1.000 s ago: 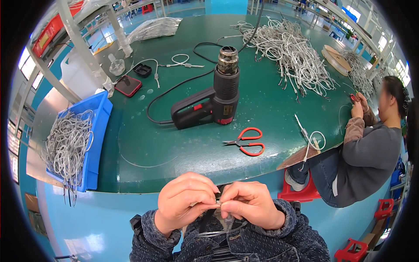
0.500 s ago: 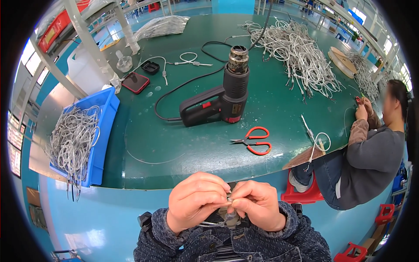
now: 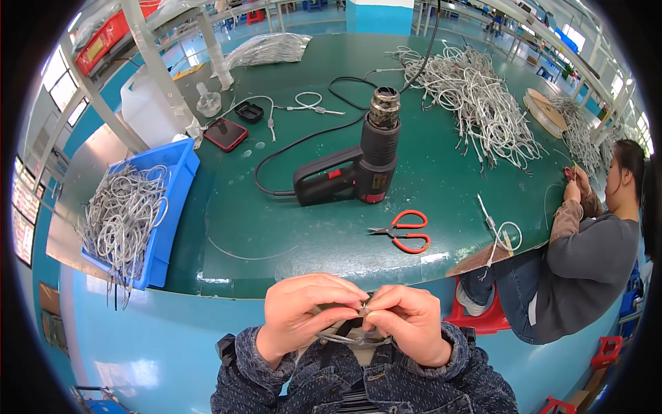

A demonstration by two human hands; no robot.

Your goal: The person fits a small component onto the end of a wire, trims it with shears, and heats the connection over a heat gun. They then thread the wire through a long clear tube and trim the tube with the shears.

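Note:
In front of my chest, just off the table's near edge, both hands meet fingertip to fingertip. My left hand (image 3: pixel 307 314) is closed in a pinch at one side of a thin grey cable's end, and my right hand (image 3: pixel 412 321) pinches it from the other side. A loop of this grey cable (image 3: pixel 339 339) hangs beneath the fingers. The small end piece is mostly covered by my fingertips. Red-handled scissors (image 3: pixel 408 243) lie on the green table (image 3: pixel 324 241) beyond my hands, blades pointing left. Past them a black heat gun (image 3: pixel 376 155) stands with its nozzle upward.
A blue bin (image 3: pixel 172 214) heaped with grey cables is at the left. A large cable pile (image 3: pixel 476 103) and a spool (image 3: pixel 545 112) lie far right. One white cable (image 3: pixel 498 231) rests near a seated co-worker (image 3: pixel 593 255). A phone (image 3: pixel 225 134) lies at the far left.
The view has shifted slightly, so the table's things appear lower and farther right. My fingers have adjusted a little around the cable end, and more of the cable loop shows beneath them.

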